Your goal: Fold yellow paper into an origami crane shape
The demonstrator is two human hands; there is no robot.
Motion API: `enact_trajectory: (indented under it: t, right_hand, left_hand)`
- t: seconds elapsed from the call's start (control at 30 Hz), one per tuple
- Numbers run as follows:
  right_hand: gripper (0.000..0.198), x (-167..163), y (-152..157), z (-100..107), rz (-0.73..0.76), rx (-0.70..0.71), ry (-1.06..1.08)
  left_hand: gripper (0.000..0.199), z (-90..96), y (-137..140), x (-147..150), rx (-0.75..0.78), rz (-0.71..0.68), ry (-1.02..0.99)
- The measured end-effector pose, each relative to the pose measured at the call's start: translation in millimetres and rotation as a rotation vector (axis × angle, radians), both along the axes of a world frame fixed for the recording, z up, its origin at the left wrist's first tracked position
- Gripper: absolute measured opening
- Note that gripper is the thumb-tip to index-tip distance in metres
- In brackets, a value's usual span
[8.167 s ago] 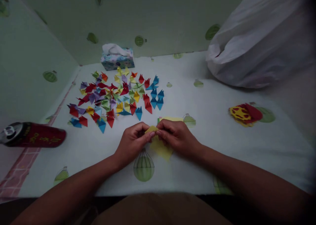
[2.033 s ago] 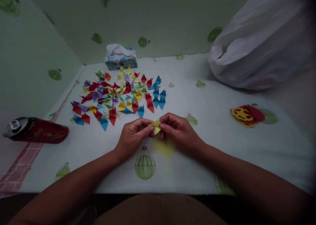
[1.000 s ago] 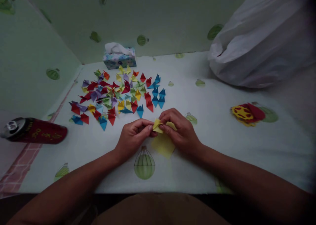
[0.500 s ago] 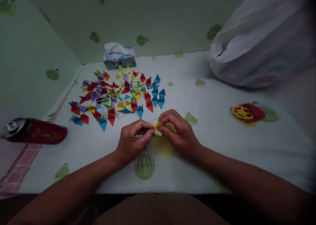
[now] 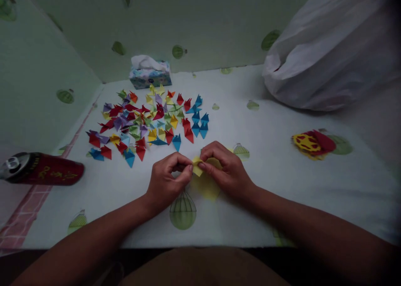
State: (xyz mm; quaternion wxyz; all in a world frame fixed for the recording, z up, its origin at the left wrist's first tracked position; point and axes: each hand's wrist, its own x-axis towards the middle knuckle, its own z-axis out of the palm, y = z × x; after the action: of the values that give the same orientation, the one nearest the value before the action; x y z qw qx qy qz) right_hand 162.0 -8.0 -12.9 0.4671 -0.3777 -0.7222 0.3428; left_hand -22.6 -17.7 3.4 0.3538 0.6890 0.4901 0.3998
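Note:
Between my fingertips is a small, partly folded piece of yellow paper [image 5: 197, 169]. My left hand [image 5: 171, 177] pinches its left side between thumb and forefinger. On its right side, my right hand [image 5: 227, 169] pinches it too, the fingers curled over. Below the hands, a larger flat yellow paper [image 5: 205, 187] lies on the table, partly hidden by my right hand. Beyond my left hand spreads a cluster of folded paper cranes [image 5: 144, 121] in red, blue, purple, green, orange and yellow.
A red drink can [image 5: 46, 168] stands at the left edge. Behind the cranes sits a tissue box [image 5: 151, 75]. At the right lies a red and yellow cut-out item [image 5: 313, 144], and a large white plastic bag [image 5: 326, 68] bulges at the back right.
The folded yellow paper has turned slightly in my fingertips and moved a little left. Both hands keep their pinch, and the view has shifted slightly.

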Motion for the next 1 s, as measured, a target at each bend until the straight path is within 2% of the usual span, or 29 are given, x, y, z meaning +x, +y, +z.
enact_trajectory:
  t: [0.2, 0.4, 0.57, 0.8, 0.9, 1.0]
  right_hand:
    - [0.013, 0.0, 0.4, -1.6, 0.010, 0.018, 0.024]
    - [0.009, 0.6, 3.3, -0.6, 0.047, -0.050, -0.012]
    - [0.010, 1.7, 5.1, -2.2, 0.050, -0.046, -0.017]
    - [0.016, 1.4, 2.8, -2.4, 0.007, -0.070, -0.055]
    - [0.015, 1.2, 3.6, -2.5, 0.025, -0.043, -0.057]
    - [0.012, 1.8, 5.2, -1.9, 0.055, -0.056, -0.045]
  left_hand:
    - [0.011, -2.9, 0.1, -0.5, -0.129, -0.022, -0.088]
    - [0.014, -1.3, 1.1, -0.4, -0.264, 0.058, -0.195]
    - [0.013, -3.7, 2.6, -0.6, -0.274, 0.075, -0.220]
    - [0.010, -7.8, 4.6, -1.6, -0.211, -0.010, -0.182]
    - [0.010, -7.3, 4.8, -2.1, -0.174, -0.021, -0.158]
    - [0.012, -6.6, 4.5, -2.2, -0.206, -0.003, -0.169]
